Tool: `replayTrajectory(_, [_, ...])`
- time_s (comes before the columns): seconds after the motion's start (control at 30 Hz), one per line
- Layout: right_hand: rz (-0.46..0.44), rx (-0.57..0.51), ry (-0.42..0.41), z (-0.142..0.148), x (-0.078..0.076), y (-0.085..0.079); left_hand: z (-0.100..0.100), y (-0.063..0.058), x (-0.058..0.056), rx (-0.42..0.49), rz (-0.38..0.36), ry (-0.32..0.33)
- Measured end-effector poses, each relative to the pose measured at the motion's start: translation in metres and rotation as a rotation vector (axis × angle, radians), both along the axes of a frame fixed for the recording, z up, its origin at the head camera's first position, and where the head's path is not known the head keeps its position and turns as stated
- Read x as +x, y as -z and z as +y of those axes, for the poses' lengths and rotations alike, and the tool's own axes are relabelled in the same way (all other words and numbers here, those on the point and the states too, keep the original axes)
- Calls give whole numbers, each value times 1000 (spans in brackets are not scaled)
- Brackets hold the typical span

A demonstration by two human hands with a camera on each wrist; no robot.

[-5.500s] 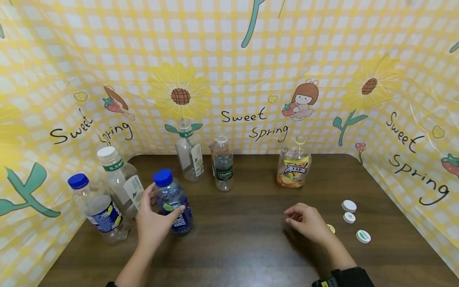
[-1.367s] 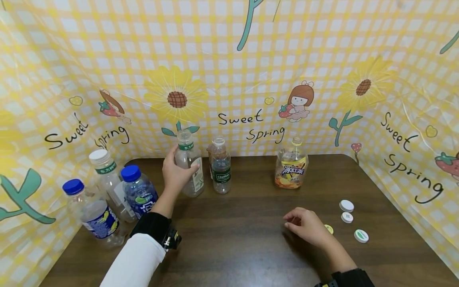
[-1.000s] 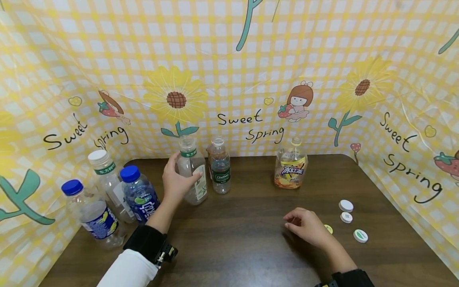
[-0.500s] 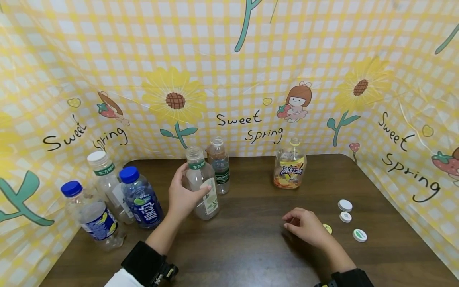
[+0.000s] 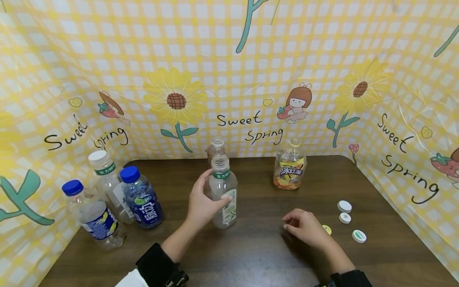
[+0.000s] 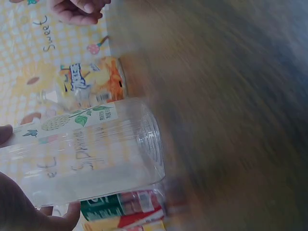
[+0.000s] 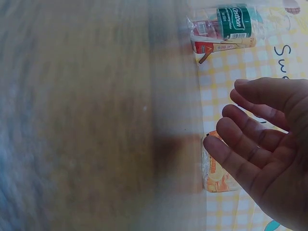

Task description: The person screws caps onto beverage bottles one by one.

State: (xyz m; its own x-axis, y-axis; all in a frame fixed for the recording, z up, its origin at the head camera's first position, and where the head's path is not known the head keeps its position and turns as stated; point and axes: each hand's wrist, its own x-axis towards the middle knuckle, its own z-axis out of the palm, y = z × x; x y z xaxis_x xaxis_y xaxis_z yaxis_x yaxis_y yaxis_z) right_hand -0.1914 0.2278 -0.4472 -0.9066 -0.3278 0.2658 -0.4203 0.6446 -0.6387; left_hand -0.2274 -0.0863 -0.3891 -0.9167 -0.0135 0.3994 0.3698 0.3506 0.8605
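Left hand (image 5: 204,201) wrapped about a clear bottle (image 5: 223,184), thumb across its pale plant-printed label, fingers round the far side. Clear bottle upright at mid-table, bare threaded neck uppermost, green band just below; whether its base meets the table (image 5: 258,255), cannot tell. Right hand (image 5: 305,226) well apart, to the right of it, fingers loosely bent, thumb and fingertips parted in the right wrist view, nothing in the grasp; contact with the wood unclear.

Yellow cap (image 5: 327,229) just beside that hand, partly covered by it. Farther right, two white caps (image 5: 344,206) near each other, and a green-marked cap (image 5: 359,236) a little closer to the person. Behind the held bottle, mostly hidden by it in the head view, a green-labelled bottle (image 7: 234,22). Yellow-labelled bottle (image 5: 290,171) at the back, right of centre, upright, neck bare.

On the left, three capped bottles stand close: blue-capped clear bottle (image 5: 100,223), white-capped bottle (image 5: 110,181) behind it, blue-wrapped bottle (image 5: 145,207) with blue cap to their right. Black strap (image 5: 155,261) on each wrist; white sleeve (image 5: 132,280) on the left arm. Checked yellow cloth (image 5: 229,67) behind everything, printed with sunflowers, figures and the words "Sweet Spring"
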Motion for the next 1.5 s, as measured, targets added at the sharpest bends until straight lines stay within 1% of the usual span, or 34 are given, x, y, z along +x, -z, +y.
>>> replayTrajectory(0.13, [-2, -3, 3, 0, 1, 0, 11, -2, 2, 20, 6, 57])
replayTrajectory(0.23, [-7, -8, 0, 0, 2, 0, 20, -2, 2, 23, 18, 86])
replayTrajectory(0.5, [-14, 6, -3, 2, -1, 0, 41, -1, -1, -2, 74, 128])
replayTrajectory(0.63, [-27, 15, -6, 3, -2, -1, 47, -1, -2, -10, 74, 145])
replayTrajectory(0.8, [-44, 15, -22, 2, -3, -4, 49, -2, 0, -2, 57, 157])
replayTrajectory(0.93, [-32, 11, -49, 2, -4, -11, 48, -2, 1, 0, 55, 153])
replayTrajectory(1.17, [-9, 72, -59, 7, -11, -24, 47, 1, -1, 18, 62, 158])
replayTrajectory(1.3, [1, 111, -58, 19, -17, -28, 47, 0, -2, 23, 63, 162])
replayTrajectory(1.37, [13, 140, -43, 28, -21, -29, 47, 0, -2, 22, 62, 160])
replayTrajectory(1.5, [43, 236, -8, 50, -30, -30, 46, 0, -1, 28, 50, 158])
